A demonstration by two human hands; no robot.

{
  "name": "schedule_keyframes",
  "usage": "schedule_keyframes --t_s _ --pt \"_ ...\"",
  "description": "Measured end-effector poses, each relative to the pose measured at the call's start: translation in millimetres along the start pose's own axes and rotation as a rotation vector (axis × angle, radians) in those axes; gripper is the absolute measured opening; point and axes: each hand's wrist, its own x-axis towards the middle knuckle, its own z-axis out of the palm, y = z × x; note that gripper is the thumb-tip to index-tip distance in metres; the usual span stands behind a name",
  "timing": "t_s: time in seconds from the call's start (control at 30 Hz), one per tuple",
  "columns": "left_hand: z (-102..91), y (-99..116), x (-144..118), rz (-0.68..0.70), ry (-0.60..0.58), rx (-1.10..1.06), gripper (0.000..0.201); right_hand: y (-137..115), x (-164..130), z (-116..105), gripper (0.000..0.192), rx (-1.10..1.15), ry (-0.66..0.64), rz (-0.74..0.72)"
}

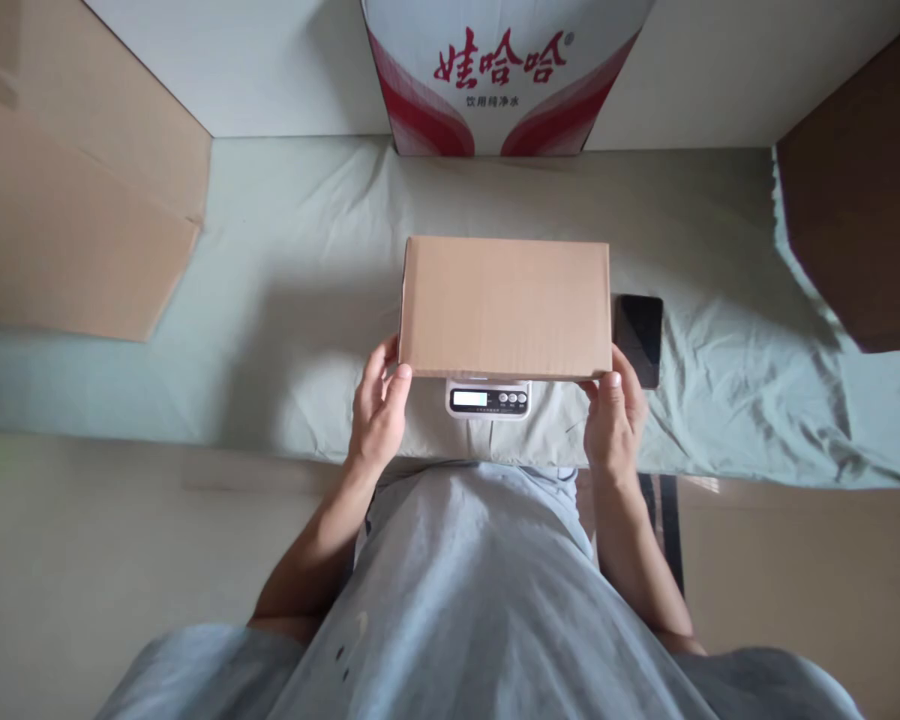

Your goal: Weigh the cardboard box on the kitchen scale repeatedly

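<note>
A closed brown cardboard box [505,306] sits flat over a small white digital scale [489,398], whose display and buttons poke out under the box's near edge. My left hand [379,412] grips the box's near left corner, thumb on top. My right hand [615,418] grips the near right corner the same way. The scale's platform is hidden beneath the box, and I cannot tell whether the box rests on it or hovers just above.
A pale green sheet [757,400] covers the table. A black phone [639,338] lies right of the box. A red-and-white water carton [499,75] stands at the back. Large cardboard boxes sit at far left [67,200] and far right [862,200].
</note>
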Motion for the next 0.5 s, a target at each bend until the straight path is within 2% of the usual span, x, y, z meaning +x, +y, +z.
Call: schedule_keyframes --t_s 0.2,0.33,0.5 --pt "1.9 -8.5 -3.2 -0.040 -0.049 -0.006 0.046 5.2 -4.8 -6.1 0.042 -0.033 -0.037 0.037" --pt "0.5 -11.9 -3.3 -0.029 -0.056 0.034 0.052 11.3 -4.9 -7.8 0.046 -0.024 -0.006 0.029" --pt "-13.3 -23.5 4.2 0.012 0.107 0.118 0.061 8.1 4.6 -13.9 0.049 0.021 0.084 0.003"
